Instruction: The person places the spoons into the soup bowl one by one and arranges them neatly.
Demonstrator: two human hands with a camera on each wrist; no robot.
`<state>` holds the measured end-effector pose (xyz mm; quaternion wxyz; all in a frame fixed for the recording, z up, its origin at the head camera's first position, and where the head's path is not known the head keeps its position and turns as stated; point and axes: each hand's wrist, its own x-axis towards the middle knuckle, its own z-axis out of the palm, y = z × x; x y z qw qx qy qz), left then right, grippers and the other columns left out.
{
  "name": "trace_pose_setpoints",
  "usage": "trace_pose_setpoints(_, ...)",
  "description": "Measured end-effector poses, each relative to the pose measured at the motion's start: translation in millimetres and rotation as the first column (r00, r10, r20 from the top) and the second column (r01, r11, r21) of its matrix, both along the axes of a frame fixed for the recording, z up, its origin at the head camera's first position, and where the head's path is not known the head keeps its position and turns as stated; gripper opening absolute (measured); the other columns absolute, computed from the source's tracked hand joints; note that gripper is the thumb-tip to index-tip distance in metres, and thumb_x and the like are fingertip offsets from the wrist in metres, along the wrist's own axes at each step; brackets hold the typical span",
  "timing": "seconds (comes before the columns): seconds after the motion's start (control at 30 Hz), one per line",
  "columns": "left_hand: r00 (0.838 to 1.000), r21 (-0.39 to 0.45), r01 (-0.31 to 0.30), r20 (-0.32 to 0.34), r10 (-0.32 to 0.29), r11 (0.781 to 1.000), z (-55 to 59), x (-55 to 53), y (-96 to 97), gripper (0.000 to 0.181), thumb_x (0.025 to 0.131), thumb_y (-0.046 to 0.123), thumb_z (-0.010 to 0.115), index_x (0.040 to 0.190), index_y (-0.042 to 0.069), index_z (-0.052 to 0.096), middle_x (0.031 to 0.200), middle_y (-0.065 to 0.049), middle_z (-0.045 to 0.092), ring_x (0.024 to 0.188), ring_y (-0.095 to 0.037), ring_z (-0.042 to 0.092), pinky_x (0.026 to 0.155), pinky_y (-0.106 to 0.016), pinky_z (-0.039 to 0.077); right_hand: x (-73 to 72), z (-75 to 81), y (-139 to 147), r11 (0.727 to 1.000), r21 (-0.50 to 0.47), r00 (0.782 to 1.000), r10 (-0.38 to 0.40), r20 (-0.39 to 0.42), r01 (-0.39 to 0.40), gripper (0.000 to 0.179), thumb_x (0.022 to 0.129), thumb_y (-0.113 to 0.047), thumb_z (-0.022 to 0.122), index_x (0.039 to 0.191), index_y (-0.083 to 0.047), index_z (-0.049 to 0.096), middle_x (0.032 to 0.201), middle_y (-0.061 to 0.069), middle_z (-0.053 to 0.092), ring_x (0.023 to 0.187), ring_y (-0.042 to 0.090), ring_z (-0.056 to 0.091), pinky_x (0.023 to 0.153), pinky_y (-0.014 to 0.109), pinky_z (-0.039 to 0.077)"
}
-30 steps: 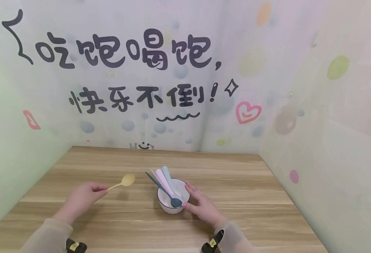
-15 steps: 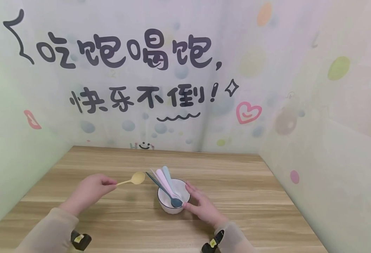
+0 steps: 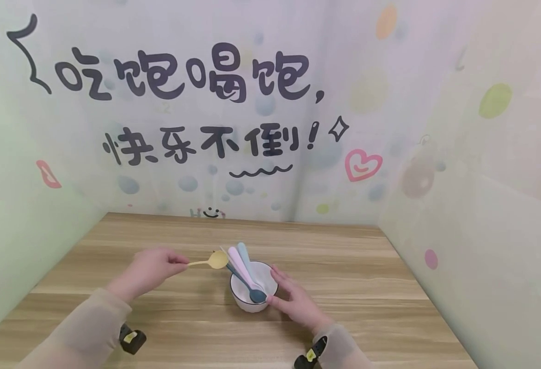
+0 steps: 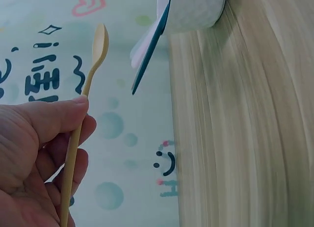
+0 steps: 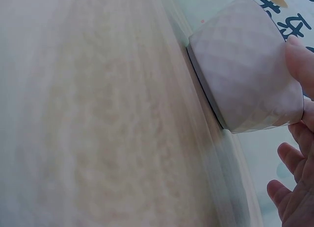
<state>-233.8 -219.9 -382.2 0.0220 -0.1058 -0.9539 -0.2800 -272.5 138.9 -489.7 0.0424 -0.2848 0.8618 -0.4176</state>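
My left hand (image 3: 157, 269) pinches a yellow spoon (image 3: 217, 260) by its handle, between thumb and fingers. In the left wrist view the yellow spoon (image 4: 100, 43) points upward out of the hand (image 4: 46, 143). Its head overlaps the dark teal handle left of the bowl in the head view. A white bowl (image 3: 248, 308) with a dark rim stands on the table, its side faceted in the right wrist view. In it lean a dark teal spoon (image 3: 257, 295), a pink handle (image 3: 237, 264), a light blue handle (image 3: 244, 254) and a thin pale one. My right hand (image 3: 298, 303) holds the bowl's right side, thumb at the near rim.
The wood-grain table (image 3: 367, 287) runs back to a white wall (image 3: 169, 189) printed with dark lettering and coloured dots. Pale side walls bound it at left and right. A black wrist camera (image 3: 132, 338) sits below the left sleeve, another (image 3: 310, 353) at the right wrist.
My left hand has carried the yellow spoon rightward and slightly farther back, up to the handles leaning in the bowl. The right hand and the bowl have stayed in place.
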Motion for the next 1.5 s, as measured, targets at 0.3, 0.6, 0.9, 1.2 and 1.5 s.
trace_pose_setpoints(0.3, 0.995, -0.054, 0.078, -0.05, -0.081, 0.995, 4.5, -4.6, 20.4, 0.012, 0.087, 0.02, 0.069, 0.096, 0.013, 0.075, 0.09, 0.002, 0.071, 0.083, -0.016, 0.064, 0.081, -0.047, 0.046, -0.4, -0.7, 0, 1.0, -0.013, 1.0, 0.001, -0.007, -0.001, 0.073, 0.091, -0.041, 0.064, 0.149, -0.009, 0.035, 0.157, 0.005, 0.024, 0.143, 0.036, 0.019, 0.11, 0.058, 0.018)
trace_pose_setpoints(0.6, 0.99, -0.082, 0.117, -0.068, -0.122, 0.99, 1.0, -10.6, 36.5, 0.008, 0.085, 0.015, 0.071, 0.091, 0.012, 0.076, 0.088, 0.002, 0.071, 0.081, -0.015, 0.063, 0.076, -0.04, 0.05, 0.4, -1.8, -1, 1.0, 0.003, 1.0, -0.013, 0.01, 0.013, 0.073, 0.09, -0.043, 0.064, 0.15, -0.013, 0.033, 0.158, 0.0, 0.023, 0.144, 0.031, 0.018, 0.111, 0.056, 0.017)
trace_pose_setpoints(0.9, 0.984, -0.151, 0.128, -0.106, -0.145, 0.98, -3.1, -16.6, 51.4, 0.004, 0.083, 0.021, 0.074, 0.084, 0.018, 0.076, 0.08, 0.012, 0.068, 0.076, -0.008, 0.059, 0.082, -0.049, 0.039, -0.4, -2.4, 0, 1.0, -0.011, 1.0, -0.003, 0.005, 0.003, 0.074, 0.09, -0.043, 0.064, 0.15, -0.011, 0.033, 0.158, 0.003, 0.023, 0.144, 0.034, 0.018, 0.11, 0.058, 0.017)
trace_pose_setpoints(1.2, 0.974, -0.217, 0.151, -0.131, -0.182, 0.964, -3.3, -18.1, 64.6, 0.005, 0.081, 0.02, 0.076, 0.078, 0.024, 0.076, 0.076, 0.018, 0.064, 0.076, -0.007, 0.057, 0.08, -0.049, 0.033, 0.2, -0.5, 0, 1.0, -0.015, 1.0, -0.003, 0.022, 0.003, 0.073, 0.091, -0.039, 0.064, 0.15, -0.011, 0.032, 0.158, 0.002, 0.022, 0.144, 0.033, 0.017, 0.111, 0.057, 0.016)
trace_pose_setpoints(1.5, 0.973, -0.226, 0.152, -0.137, -0.186, 0.962, -12.4, -24.0, 76.9, 0.009, 0.078, 0.022, 0.079, 0.074, 0.029, 0.075, 0.075, 0.021, 0.06, 0.076, -0.006, 0.053, 0.081, -0.048, 0.029, -0.7, -0.9, 0, 1.0, -0.007, 1.0, -0.001, 0.009, 0.001, 0.072, 0.091, -0.038, 0.064, 0.15, -0.012, 0.032, 0.158, 0.002, 0.022, 0.144, 0.033, 0.017, 0.111, 0.057, 0.016)
